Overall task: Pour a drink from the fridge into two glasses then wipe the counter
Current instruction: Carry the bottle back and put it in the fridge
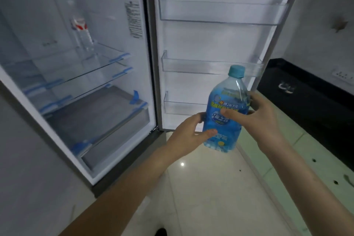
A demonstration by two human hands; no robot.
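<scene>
My left grip [188,130] curls round the lower body of the blue drink bottle [225,113], thumb across its label, and my right grip [254,115] clasps its upper body from the other side. I hold the bottle tilted in the air between them, its teal cap [236,71] uppermost. Beyond both grips the fridge [95,101] stands open, its door shelves [222,10] behind the bottle. To the right of my right grip runs the dark worktop [310,105], carrying two glasses [286,87].
</scene>
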